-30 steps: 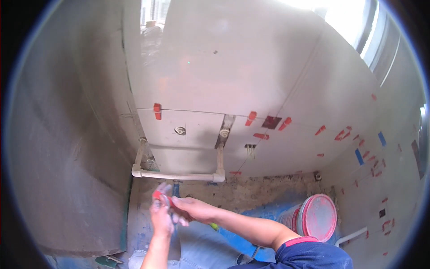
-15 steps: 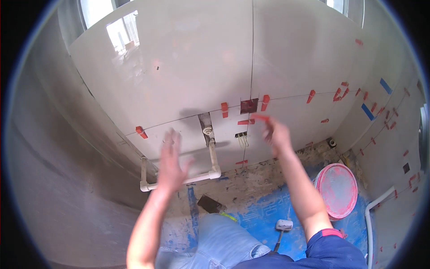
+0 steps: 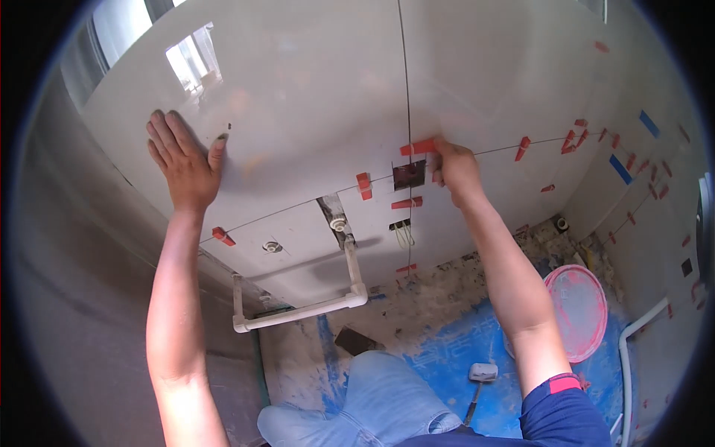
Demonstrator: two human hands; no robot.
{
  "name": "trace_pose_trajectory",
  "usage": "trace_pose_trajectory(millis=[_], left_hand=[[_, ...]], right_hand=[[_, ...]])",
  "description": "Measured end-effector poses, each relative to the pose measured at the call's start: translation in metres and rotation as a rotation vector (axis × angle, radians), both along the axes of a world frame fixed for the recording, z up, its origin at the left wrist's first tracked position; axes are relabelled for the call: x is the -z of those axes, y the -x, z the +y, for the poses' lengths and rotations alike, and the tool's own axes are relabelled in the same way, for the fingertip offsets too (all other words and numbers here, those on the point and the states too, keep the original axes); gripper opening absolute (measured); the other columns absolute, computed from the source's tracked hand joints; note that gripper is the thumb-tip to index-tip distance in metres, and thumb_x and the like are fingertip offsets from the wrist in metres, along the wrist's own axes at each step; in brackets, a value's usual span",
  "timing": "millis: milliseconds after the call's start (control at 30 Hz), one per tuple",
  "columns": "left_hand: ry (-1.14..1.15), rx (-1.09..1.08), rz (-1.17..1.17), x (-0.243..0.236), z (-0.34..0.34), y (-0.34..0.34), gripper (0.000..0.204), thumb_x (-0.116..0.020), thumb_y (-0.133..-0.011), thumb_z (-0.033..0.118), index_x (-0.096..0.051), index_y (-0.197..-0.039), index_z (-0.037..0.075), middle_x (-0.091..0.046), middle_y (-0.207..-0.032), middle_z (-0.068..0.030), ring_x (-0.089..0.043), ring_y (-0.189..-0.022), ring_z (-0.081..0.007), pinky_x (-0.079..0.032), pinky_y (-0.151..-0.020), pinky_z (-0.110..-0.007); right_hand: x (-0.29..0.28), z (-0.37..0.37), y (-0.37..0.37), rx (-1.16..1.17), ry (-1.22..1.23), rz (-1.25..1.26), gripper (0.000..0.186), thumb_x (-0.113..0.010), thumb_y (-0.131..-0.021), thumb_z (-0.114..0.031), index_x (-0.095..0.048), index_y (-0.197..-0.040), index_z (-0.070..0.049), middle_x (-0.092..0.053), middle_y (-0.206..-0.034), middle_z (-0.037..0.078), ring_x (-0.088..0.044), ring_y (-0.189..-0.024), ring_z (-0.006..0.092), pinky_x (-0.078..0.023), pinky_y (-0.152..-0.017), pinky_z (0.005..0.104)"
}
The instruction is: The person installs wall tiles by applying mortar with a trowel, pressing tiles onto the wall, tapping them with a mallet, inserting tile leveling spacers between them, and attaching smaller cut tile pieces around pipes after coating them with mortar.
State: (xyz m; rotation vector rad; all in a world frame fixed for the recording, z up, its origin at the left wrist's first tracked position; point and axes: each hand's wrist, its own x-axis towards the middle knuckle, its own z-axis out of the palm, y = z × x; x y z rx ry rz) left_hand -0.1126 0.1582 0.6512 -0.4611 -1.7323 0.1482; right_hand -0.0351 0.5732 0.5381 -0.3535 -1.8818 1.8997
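My left hand (image 3: 185, 160) lies flat on a large glossy grey wall tile (image 3: 313, 89), fingers stretched and thumb spread. In my right hand (image 3: 456, 170) a red tile-levelling wedge (image 3: 418, 147) is pinched, its thin end pointing left across the vertical joint between two upper tiles. That wedge sits just above a square cut-out (image 3: 409, 174) in the wall. Other red wedges stand in the joints nearby, one (image 3: 363, 186) left of the cut-out and one (image 3: 407, 203) below it.
A white pipe frame (image 3: 305, 316) juts from the lower wall. On the blue-stained floor lie a white-headed mallet (image 3: 482, 372) and a dark flat block (image 3: 356, 340). A pink-rimmed bucket (image 3: 577, 313) stands at right, beside a white bent pipe (image 3: 625, 365).
My left hand has moved up and left from the air onto the upper tile. My right hand has risen, bringing the red wedge to the vertical joint above the cut-out.
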Motion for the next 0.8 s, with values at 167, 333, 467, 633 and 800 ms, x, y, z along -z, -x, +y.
trace_pose_trajectory(millis=[167,333,467,633,800], left_hand=[[0.044,0.058,0.09,0.001,-0.005,0.009,0.084,-0.041,-0.099,0.054,-0.016,-0.152,-0.005,-0.016,-0.157,-0.0302,-0.013,-0.146,-0.0476,-0.011,-0.116,-0.058],[0.102,0.126,0.219,0.0,0.001,0.012,0.074,-0.042,-0.1,0.045,-0.026,-0.15,-0.006,-0.025,-0.154,-0.0309,-0.023,-0.143,-0.0491,-0.017,-0.115,-0.057],[0.149,0.121,0.255,0.001,-0.001,0.019,0.066,-0.044,-0.101,0.035,-0.029,-0.147,-0.01,-0.031,-0.151,-0.0316,-0.029,-0.14,-0.0489,-0.022,-0.113,-0.055],[0.189,0.106,0.265,0.005,-0.012,0.029,0.067,-0.045,-0.1,0.04,-0.035,-0.144,-0.01,-0.04,-0.144,-0.0307,-0.037,-0.133,-0.0467,-0.026,-0.112,-0.052],[0.164,0.116,0.271,0.008,-0.005,0.028,0.071,-0.046,-0.099,0.043,-0.031,-0.147,-0.006,-0.036,-0.147,-0.031,-0.033,-0.137,-0.047,-0.024,-0.112,-0.054]], right_hand=[[-0.001,-0.017,-0.004,-0.018,-0.458,-0.053,0.054,-0.046,-0.098,-0.047,-0.062,-0.089,0.004,-0.064,-0.067,0.016,-0.066,-0.064,0.0312,-0.051,-0.061,0.0427],[0.008,-0.03,0.001,0.261,-0.984,-0.065,0.065,-0.048,-0.095,-0.062,-0.061,-0.086,0.002,-0.066,-0.069,0.019,-0.067,-0.069,0.0383,-0.053,-0.064,0.0469],[0.007,-0.021,0.012,0.377,-1.239,-0.102,0.059,-0.049,-0.096,-0.057,-0.061,-0.08,-0.001,-0.064,-0.06,0.015,-0.065,-0.059,0.0372,-0.051,-0.056,0.0456],[0.009,-0.005,0.02,0.225,-1.353,0.104,0.052,-0.051,-0.098,-0.049,-0.06,-0.072,-0.005,-0.059,-0.052,0.012,-0.06,-0.049,0.0356,-0.047,-0.045,0.043],[0.012,0.003,0.025,0.212,-1.429,0.081,0.05,-0.046,-0.1,-0.049,-0.064,-0.08,-0.006,-0.06,-0.054,0.011,-0.061,-0.054,0.0358,-0.048,-0.052,0.0443]])
